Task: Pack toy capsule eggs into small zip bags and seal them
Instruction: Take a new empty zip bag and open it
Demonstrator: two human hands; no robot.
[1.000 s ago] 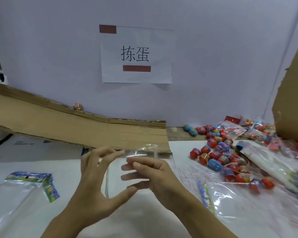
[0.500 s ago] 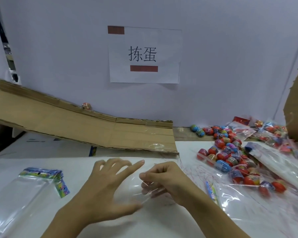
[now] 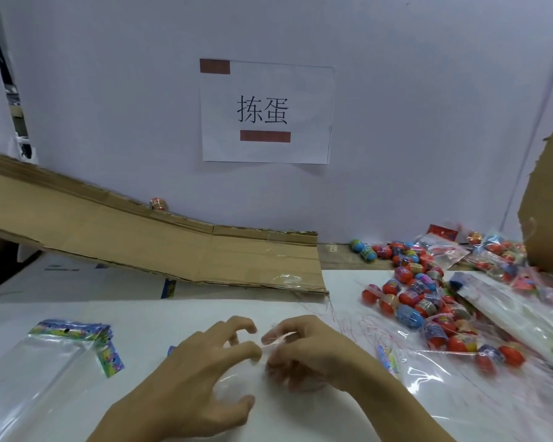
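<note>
My right hand point(image 3: 304, 352) pinches a clear zip bag point(image 3: 278, 338) by its top strip, fingers point(image 3: 270, 338) curled around the film; the bag's body lies crumpled under that hand on the white worktop point(image 3: 179, 317), and its outline is hard to trace through the glare. My left hand point(image 3: 205, 371) sits just beside it, fingers half curled and spread, their tips at the bag's edge — whether they actually grip the film I cannot tell. The capsule eggs point(image 3: 428, 301) lie loose in a heap to my right, well apart from both hands, mostly red with some blue and pink, partly on and among clear plastic point(image 3: 460, 387) spread over that side. Filled bags point(image 3: 492, 253) sit behind the heap against a cardboard box point(image 3: 549, 199) at the right edge. One stray egg point(image 3: 159, 204) rests on the far edge of a sloping cardboard sheet point(image 3: 134, 240) that runs along the wall. To my left lies a stack of empty bags point(image 3: 29, 378) with printed colour headers. On the wall hangs a paper sign point(image 3: 265, 113) — two printed characters, two brown blocks.
</note>
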